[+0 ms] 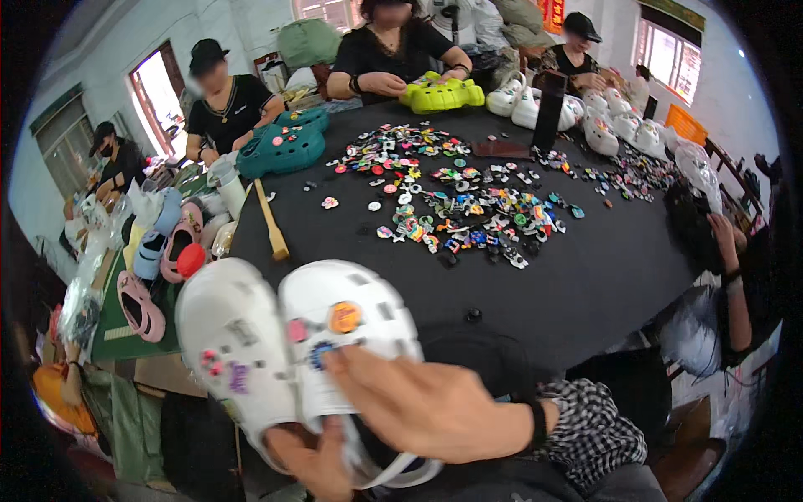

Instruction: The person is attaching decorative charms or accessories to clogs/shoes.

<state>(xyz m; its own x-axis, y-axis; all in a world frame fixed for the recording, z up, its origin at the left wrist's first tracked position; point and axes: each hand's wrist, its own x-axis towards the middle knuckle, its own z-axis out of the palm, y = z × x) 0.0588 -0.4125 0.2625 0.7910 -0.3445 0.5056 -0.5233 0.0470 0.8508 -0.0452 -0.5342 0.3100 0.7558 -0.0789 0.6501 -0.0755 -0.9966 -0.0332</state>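
Note:
A pair of white clogs, the left clog (226,326) and the right clog (360,289), is held side by side, toes away from me, at the near edge of the table. My left hand (314,464) grips them at the heel openings; part of it is hidden inside. With fingertips together, my right hand (435,406) presses at a blue shoe charm (320,355) on the right clog. Above that charm sit an orange round charm (344,317) and a pink one (298,330). The left clog carries a purple charm (239,378) and a pinkish-red one (211,362).
Loose colourful charms (477,213) lie heaped on the black table (585,276). A wooden stick (272,222) lies to the left, near teal clogs (284,146). Co-workers sit around the table; one holds lime clogs (443,96). More white clogs (602,130) stand at the far right.

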